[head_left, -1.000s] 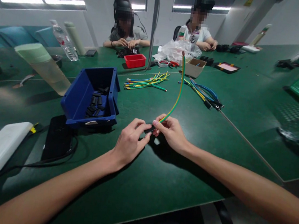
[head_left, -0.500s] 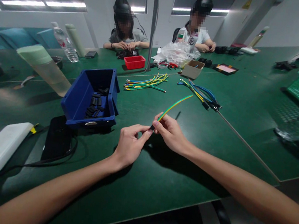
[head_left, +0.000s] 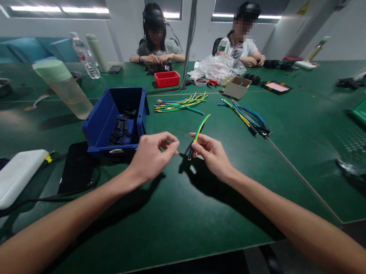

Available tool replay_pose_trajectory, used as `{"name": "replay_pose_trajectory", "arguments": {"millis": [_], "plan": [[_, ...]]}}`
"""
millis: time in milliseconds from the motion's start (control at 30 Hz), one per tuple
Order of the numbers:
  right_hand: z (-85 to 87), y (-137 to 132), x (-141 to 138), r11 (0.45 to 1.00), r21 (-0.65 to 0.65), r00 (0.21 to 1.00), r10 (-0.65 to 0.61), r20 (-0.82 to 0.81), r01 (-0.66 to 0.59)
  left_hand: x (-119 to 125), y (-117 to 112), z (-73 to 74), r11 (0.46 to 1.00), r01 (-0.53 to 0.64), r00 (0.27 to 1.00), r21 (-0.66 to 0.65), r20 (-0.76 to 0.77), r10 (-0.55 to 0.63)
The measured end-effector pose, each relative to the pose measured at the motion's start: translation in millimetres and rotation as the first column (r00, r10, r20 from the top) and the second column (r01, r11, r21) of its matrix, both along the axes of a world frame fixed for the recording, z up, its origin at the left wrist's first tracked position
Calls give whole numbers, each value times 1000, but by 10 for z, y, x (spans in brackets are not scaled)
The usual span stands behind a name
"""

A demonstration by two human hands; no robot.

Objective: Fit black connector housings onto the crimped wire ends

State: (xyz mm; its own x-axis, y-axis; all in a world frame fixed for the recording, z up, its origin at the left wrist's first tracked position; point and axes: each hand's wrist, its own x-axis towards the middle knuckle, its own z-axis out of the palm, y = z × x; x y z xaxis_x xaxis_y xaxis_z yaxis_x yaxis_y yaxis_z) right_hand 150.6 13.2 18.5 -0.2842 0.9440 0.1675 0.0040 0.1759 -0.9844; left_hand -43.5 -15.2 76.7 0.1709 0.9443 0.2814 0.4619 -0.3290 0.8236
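Observation:
My right hand (head_left: 212, 154) pinches a yellow-green wire (head_left: 200, 128) near its lower end, where a short black sleeve (head_left: 190, 152) sits on it. The wire rises away from me over the green table (head_left: 195, 200). My left hand (head_left: 152, 155) hovers just left of it with fingers curled and thumb near the fingertips, holding nothing I can see. A blue bin (head_left: 118, 120) with several black sleeves stands left of my left hand.
Two bundles of coloured wires (head_left: 179, 102) (head_left: 245, 116) lie beyond my hands. A white power bank (head_left: 7, 180), black cables and a phone are at the left. Bottles, a red tray (head_left: 166, 78) and a cardboard box (head_left: 236, 88) stand farther back. Two people sit across the table.
My left hand has let go of the wire's end and drawn away to the left. The wire in my right hand has swung down from upright and now points away from me.

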Motion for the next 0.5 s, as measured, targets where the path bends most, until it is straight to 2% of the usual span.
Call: {"name": "replay_pose_trajectory", "arguments": {"millis": [33,100,167,200,267,333,367,433,500], "plan": [[5,25,20,1000,2,1000,-5,0,5,-84,33,107,990,-89,996,107,-10,91],[7,62,52,1000,21,1000,-16,21,15,-290,127,307,932,-245,967,267,4,253],[-2,86,72,998,50,998,-31,60,28,-524,263,450,874,-328,931,359,-32,363],[-9,96,79,997,66,996,-40,84,34,-641,343,491,861,-343,906,376,-109,409],[-24,117,95,994,101,988,-64,142,50,-858,514,504,879,-322,823,351,-355,444],[-35,146,118,988,138,972,-104,209,76,-1030,679,432,926,-263,684,272,-624,377],[-39,163,133,983,158,962,-128,242,91,-1095,752,372,955,-223,637,197,-712,296],[-44,201,168,974,195,941,-172,293,117,-1185,870,227,990,-138,583,2,-808,83],[-47,242,205,965,227,925,-202,320,132,-1232,943,84,987,-108,549,-115,-835,-37]]}}
